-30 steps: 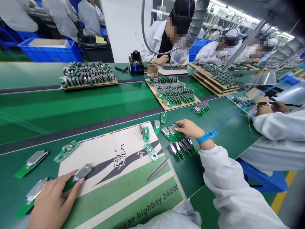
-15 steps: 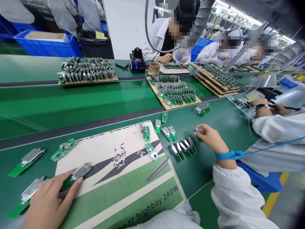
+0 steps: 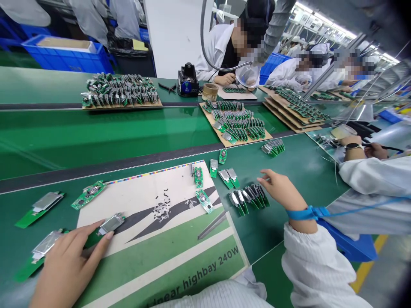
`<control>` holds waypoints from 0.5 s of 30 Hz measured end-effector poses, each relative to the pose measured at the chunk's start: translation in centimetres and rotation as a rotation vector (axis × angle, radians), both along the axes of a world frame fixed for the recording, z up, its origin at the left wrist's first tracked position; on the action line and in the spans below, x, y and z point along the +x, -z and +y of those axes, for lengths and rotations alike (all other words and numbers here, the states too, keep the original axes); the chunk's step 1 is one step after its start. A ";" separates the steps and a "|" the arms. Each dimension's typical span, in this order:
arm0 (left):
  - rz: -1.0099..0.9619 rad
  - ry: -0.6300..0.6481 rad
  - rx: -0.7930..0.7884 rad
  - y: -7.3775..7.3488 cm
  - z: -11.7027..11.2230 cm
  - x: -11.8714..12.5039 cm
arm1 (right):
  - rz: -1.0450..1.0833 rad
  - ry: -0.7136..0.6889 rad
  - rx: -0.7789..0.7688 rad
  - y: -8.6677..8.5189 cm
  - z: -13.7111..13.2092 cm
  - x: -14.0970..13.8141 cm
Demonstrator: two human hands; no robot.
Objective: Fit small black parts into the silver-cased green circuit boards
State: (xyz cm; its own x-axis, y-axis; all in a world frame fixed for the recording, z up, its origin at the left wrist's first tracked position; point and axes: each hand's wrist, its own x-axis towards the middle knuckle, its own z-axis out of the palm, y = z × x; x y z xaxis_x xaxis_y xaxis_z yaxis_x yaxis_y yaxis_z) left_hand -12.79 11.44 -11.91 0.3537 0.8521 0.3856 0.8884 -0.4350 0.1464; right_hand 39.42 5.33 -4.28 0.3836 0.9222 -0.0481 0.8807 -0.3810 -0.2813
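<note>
My right hand [image 3: 282,189] hangs open and empty just right of the row of green circuit boards [image 3: 247,199], their long axes slanting toward me, while my left hand [image 3: 69,267] lies over a silver-topped board [image 3: 111,224], its grip unclear.

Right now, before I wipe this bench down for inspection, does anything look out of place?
Yes: loose small black pieces lie scattered on the printed sheet, unlike the green circuit boards lined up neatly beside the right hand.

Black specks [image 3: 161,209], too small to tell
</note>
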 end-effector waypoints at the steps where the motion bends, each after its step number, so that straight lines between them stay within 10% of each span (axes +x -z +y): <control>1: 0.019 0.020 0.025 0.0 0.1 0.0 | -0.004 -0.025 -0.001 -0.1 1.1 -0.5; 8: 0.014 0.020 -0.013 -0.6 0.1 0.4 | 0.026 -0.193 -0.112 1.1 7.1 -4.9; 15: 0.000 0.003 -0.035 -0.8 -0.2 0.4 | 0.065 -0.066 -0.007 1.3 6.3 -2.6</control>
